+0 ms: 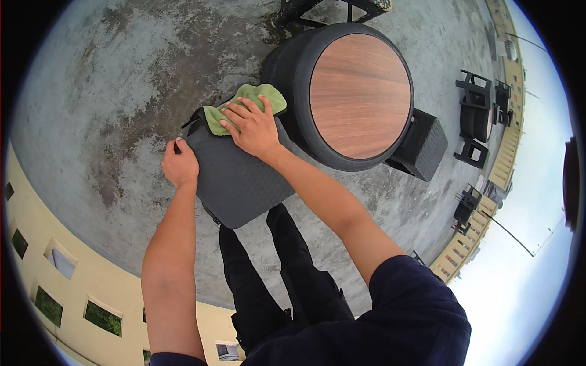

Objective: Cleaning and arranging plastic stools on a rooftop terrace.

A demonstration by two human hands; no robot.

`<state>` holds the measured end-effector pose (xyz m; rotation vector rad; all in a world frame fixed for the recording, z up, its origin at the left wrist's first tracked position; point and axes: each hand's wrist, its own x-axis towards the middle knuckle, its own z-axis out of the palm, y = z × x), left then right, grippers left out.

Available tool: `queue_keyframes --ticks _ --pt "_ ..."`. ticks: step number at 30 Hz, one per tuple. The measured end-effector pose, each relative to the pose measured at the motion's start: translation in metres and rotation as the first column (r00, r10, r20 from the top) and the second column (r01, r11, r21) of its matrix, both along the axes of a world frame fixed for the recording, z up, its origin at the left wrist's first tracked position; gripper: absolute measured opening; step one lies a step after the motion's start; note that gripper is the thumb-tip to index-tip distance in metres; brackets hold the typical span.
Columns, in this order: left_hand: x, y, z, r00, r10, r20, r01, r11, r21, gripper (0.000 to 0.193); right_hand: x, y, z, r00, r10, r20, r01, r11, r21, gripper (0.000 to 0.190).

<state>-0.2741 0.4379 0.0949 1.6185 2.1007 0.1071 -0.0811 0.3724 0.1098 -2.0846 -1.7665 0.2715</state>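
A dark grey stool (242,176) with a woven-texture plastic seat stands tilted in the view just before my legs. At its left edge is my left hand (181,162), fingers curled in against the side, with a bit of dark plastic showing between thumb and forefinger. My right hand (254,123) presses a green microfibre cloth (270,97) with a dark border onto the seat's far end. The fingers are spread over the cloth, which bunches up past the fingertips. The stool's legs are mostly hidden beneath the seat.
Right beside the stool stands a round black table (293,105) with a wood-grain top (361,96). Another black woven-texture stool (423,144) touches its far right side, and a worn black stool (336,11) is behind. More black furniture (476,105) stands farther off on the stained concrete floor (123,91).
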Motion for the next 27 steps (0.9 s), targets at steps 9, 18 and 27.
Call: queue_keyframes --ticks 9,18,27 --pt "-0.005 0.002 -0.002 1.0 0.019 -0.021 -0.019 0.999 0.033 0.038 -0.039 -0.152 0.029 0.953 0.152 -0.262 -0.172 0.983 -0.058 0.028" --pt "0.002 0.001 0.01 0.996 0.087 -0.015 -0.087 0.996 -0.002 0.036 -0.058 -0.172 0.022 1.0 -0.013 -0.027 0.007 0.977 -0.214 0.055" --pt "0.003 0.0 0.002 0.996 0.06 0.072 -0.061 0.998 0.016 0.034 -0.029 0.016 -0.001 0.981 -0.107 0.161 0.127 0.984 -0.123 0.058"
